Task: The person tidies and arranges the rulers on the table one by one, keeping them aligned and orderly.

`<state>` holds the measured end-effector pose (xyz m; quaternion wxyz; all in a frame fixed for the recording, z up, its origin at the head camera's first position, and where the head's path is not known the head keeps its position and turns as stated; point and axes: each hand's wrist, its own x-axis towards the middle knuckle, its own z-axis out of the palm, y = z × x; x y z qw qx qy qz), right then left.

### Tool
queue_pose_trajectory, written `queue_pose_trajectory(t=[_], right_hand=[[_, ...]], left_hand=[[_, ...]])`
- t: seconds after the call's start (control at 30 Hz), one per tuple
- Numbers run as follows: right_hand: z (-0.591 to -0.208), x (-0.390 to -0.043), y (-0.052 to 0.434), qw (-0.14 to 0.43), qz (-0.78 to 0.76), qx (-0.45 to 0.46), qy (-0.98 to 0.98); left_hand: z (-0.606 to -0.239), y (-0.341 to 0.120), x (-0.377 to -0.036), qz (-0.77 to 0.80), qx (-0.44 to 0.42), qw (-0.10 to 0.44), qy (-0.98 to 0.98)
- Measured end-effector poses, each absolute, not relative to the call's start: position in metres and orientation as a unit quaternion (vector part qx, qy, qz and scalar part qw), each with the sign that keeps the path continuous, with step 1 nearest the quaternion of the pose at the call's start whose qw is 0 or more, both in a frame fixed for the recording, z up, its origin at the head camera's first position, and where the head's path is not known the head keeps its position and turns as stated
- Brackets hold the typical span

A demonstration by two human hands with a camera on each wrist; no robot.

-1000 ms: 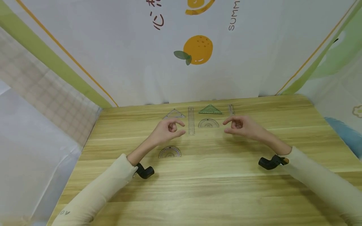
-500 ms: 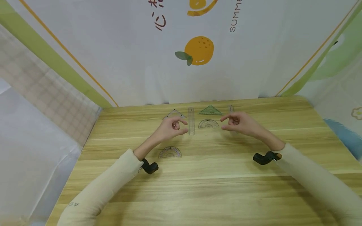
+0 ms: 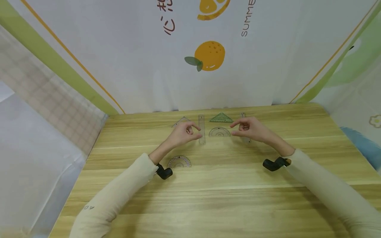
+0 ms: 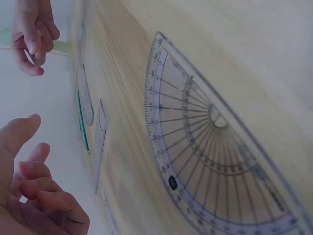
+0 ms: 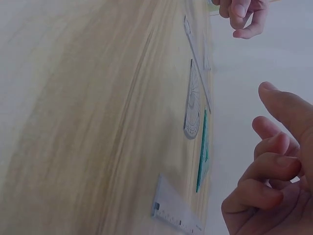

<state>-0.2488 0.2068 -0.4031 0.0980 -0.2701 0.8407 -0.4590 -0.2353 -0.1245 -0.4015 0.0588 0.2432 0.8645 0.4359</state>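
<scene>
While both arms reach forward over the wooden table (image 3: 226, 198), neither hand holds anything. Farthest left on the tabletop lies a clear set square (image 3: 178, 121), partly covered by the left hand (image 3: 182, 135) that hovers over it. This hand's fingers are loosely curled, the thumb and forefinger stretched toward the middle with a gap between them, gripping nothing. Nearer the person, just beside the left wrist and its black camera mount (image 3: 164, 172), a clear protractor (image 3: 179, 162) lies flat; the left wrist view shows its scale close up (image 4: 210, 147). Just right of the left hand a long clear ruler (image 3: 202, 129) lies pointing away from the person, the fingertips close to it; whether they touch it cannot be told. Next comes a second clear protractor (image 3: 219, 132), between the two hands, and behind it, near the backdrop, a green set square (image 3: 221, 118). The right hand (image 3: 250, 129) hovers at the same depth, fingers relaxed and slightly curled, forefinger and thumb pointing left, empty. Under and behind it a short clear ruler (image 3: 244, 115) lies mostly hidden. A second black camera mount (image 3: 272, 164) sits at the right wrist.
</scene>
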Motion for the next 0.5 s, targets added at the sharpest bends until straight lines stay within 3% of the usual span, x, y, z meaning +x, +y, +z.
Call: queue_pose_trajectory(t=[0.5], right_hand=[[-0.408,-0.265,0.202,0.089,-0.438,-0.274,0.852]], left_hand=[[-0.403,-0.11,-0.251,0.422,0.246,0.066,0.87]])
